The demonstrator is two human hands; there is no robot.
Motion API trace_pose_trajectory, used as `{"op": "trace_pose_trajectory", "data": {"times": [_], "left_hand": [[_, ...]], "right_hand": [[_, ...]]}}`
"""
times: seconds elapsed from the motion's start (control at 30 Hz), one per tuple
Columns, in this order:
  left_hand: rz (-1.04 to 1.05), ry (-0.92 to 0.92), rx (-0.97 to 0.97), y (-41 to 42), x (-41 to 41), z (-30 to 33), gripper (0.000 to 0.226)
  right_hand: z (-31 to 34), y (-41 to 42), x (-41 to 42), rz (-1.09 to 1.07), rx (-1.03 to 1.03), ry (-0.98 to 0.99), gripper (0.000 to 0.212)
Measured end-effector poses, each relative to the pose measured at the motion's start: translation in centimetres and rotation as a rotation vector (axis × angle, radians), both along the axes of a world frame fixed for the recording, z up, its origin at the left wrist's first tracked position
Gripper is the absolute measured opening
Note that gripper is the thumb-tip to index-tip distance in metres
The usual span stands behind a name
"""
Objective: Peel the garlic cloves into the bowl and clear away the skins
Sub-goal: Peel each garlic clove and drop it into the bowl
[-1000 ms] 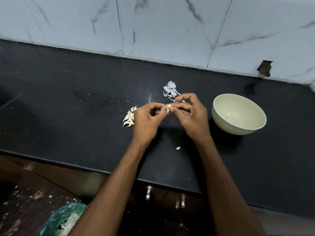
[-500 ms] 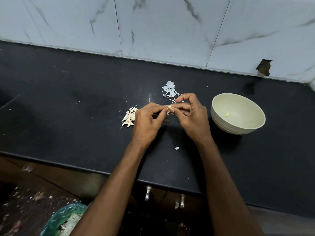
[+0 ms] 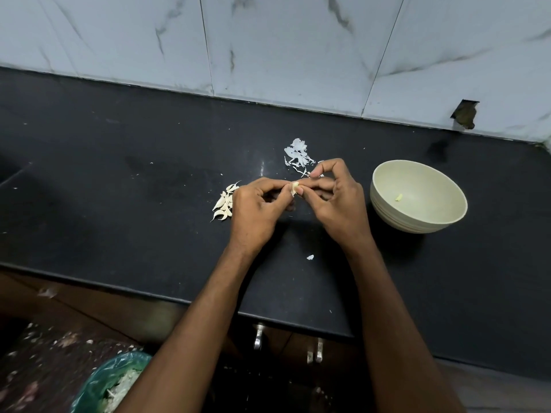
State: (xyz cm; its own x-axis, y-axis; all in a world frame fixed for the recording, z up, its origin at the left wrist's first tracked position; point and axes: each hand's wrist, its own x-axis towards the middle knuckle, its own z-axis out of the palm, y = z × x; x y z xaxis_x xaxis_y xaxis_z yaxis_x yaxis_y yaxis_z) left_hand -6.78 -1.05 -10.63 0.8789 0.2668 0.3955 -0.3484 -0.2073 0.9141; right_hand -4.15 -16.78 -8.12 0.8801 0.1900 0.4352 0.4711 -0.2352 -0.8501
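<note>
We are standing at a black stone counter (image 3: 119, 186) backed by white marble-patterned wall tiles (image 3: 283, 49). Above the counter's middle, our left hand (image 3: 256, 210) and right hand (image 3: 337, 198) meet fingertip to fingertip around one small pale garlic clove (image 3: 294, 187); both hands have their fingers curled and pinch it between them. The step in hand looks like stripping the skin off this clove.

Just beside the left hand lies a small heap of unpeeled cream-coloured cloves (image 3: 223, 205), partly hidden by the knuckles. Behind the right hand sits a scatter of thin white papery skins (image 3: 298, 155), and one stray white flake (image 3: 310, 257) lies near the counter's front edge. To the right, apart from the hands, stands a round pale-green bowl (image 3: 387, 204) with what appears to be a single peeled piece (image 3: 398, 197) inside.

So we judge the work barely begun. Next we would need to pull the loosened skin free, carry the bare clove right to the bowl, then take another from the heap. The green-lined bin (image 3: 119, 380) below the counter's edge looks the likely home for the skins later.
</note>
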Motion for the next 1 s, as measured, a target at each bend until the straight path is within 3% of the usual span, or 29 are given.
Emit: {"op": "trace_pose_trajectory", "data": {"times": [0.27,0.37,0.73,1.0], "left_hand": [[-0.064,0.153,-0.437,-0.48,0.15,0.9,0.013],[-0.075,0.176,-0.508,-0.62,0.35,0.86,0.015],[-0.081,0.15,-0.504,-0.62,0.1,0.85,0.016],[-0.036,0.073,-0.243,-0.41,-0.06,0.55,0.013]], "right_hand": [[-0.37,0.38,0.45,0.034,0.09,0.037,0.035],[-0.51,0.61,0.7,0.053,0.11,0.053,0.024],[-0.32,0.61,0.6,0.057,0.181,0.097,0.014],[-0.64,0.27,0.91,0.068,0.162,0.066,0.016]]}}
